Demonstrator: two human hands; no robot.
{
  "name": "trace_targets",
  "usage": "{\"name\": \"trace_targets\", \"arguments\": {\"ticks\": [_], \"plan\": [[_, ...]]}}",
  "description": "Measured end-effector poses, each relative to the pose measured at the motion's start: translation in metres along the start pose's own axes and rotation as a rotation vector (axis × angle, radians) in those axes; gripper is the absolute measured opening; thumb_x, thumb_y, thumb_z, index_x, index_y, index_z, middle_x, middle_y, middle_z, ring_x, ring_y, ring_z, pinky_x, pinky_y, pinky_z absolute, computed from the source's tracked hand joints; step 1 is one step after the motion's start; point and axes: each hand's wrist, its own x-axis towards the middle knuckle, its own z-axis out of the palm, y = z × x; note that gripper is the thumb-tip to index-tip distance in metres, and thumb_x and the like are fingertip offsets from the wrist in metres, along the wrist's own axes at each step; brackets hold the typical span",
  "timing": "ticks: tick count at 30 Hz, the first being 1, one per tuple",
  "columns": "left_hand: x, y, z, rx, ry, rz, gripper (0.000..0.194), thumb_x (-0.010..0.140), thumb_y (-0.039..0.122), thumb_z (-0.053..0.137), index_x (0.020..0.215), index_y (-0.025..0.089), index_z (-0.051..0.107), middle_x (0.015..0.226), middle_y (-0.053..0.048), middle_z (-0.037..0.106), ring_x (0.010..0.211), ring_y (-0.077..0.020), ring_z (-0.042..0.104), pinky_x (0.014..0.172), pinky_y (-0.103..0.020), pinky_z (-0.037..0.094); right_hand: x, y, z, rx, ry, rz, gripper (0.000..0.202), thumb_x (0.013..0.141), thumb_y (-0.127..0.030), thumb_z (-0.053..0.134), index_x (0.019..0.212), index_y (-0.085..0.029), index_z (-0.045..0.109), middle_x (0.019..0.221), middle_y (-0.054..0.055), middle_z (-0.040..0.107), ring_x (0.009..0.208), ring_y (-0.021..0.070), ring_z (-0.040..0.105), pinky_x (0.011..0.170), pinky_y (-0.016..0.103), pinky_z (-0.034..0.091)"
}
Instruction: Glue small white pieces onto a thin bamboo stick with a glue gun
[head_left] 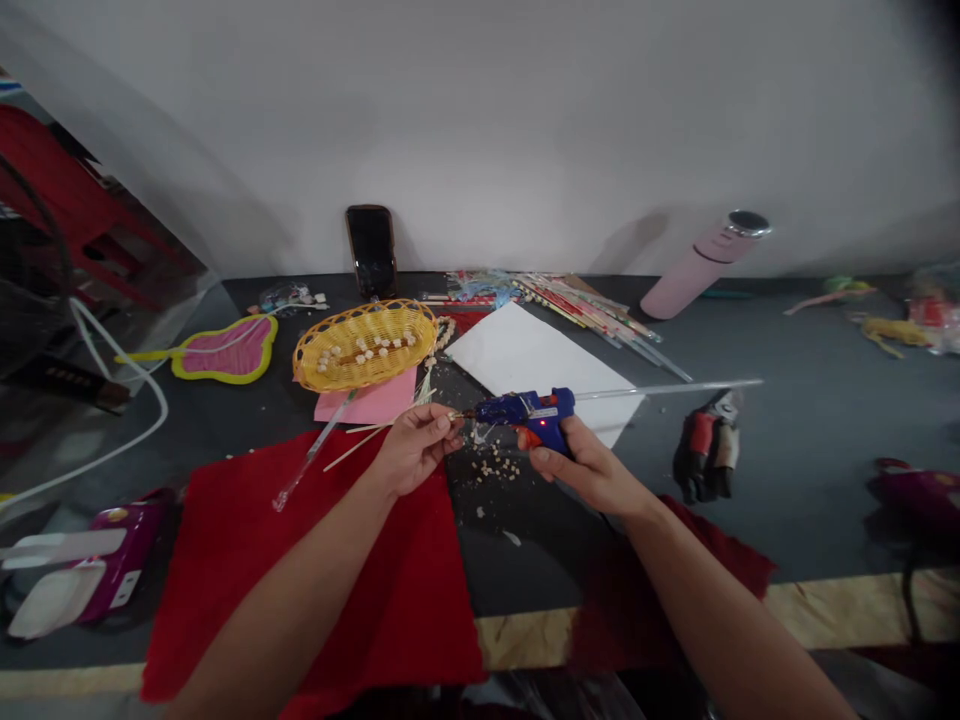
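My right hand (589, 465) is wrapped round the handle of a blue hot glue gun (517, 408). Its small red light glows, and a long clear glue stick (675, 388) juts from the back. The nozzle points left, at the fingertips of my left hand (420, 445). Those fingers are pinched together on something small and pale at the nozzle tip, too tiny to make out. Below the gun, small pale wooden pieces (495, 465) lie scattered on the dark table. More pale pieces sit in a yellow woven basket (315, 378) beyond my left hand.
Red felt (315, 580) lies under my left forearm. White card (517, 345), straws and sticks (592, 310) are behind the gun. A phone (372, 250) and a pink bottle (697, 270) lean at the wall. Pliers (709, 445) lie right; a purple device (120, 550) stands left.
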Motion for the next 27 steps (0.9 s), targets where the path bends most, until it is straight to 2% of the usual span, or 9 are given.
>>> {"name": "trace_targets", "arguments": {"ticks": [5,19,27], "plan": [[0.0002,-0.0009,-0.0006,-0.003,0.012,-0.008,0.015,0.064,0.022,0.075,0.072,0.013,0.065,0.063,0.0,0.057,0.059,-0.0071,0.051,0.06,-0.023,0.046,-0.0005,0.0017,-0.0004,-0.024,0.006,0.01,0.026,0.086,-0.035,0.051,0.107,-0.021,0.044,0.072,-0.002,0.05,0.059,0.0103,0.049,0.055,0.023,0.045],[0.0007,-0.0015,-0.0024,-0.003,-0.002,0.0,0.013,0.067,0.02,0.073,0.073,0.012,0.065,0.063,-0.001,0.058,0.06,-0.0073,0.052,0.061,-0.022,0.046,0.0001,-0.0009,-0.0018,-0.04,-0.016,-0.012,0.022,0.087,-0.037,0.05,0.101,-0.02,0.044,0.07,-0.001,0.05,0.059,0.0103,0.048,0.055,0.023,0.043],[0.0016,-0.0021,-0.0031,0.001,0.028,0.013,0.013,0.066,0.021,0.073,0.071,0.013,0.064,0.066,-0.001,0.059,0.061,-0.0075,0.054,0.058,-0.021,0.047,0.001,-0.0005,-0.0018,-0.072,0.002,-0.018,0.02,0.086,-0.035,0.052,0.098,-0.02,0.046,0.071,-0.001,0.051,0.058,0.0097,0.049,0.053,0.021,0.043]]}}
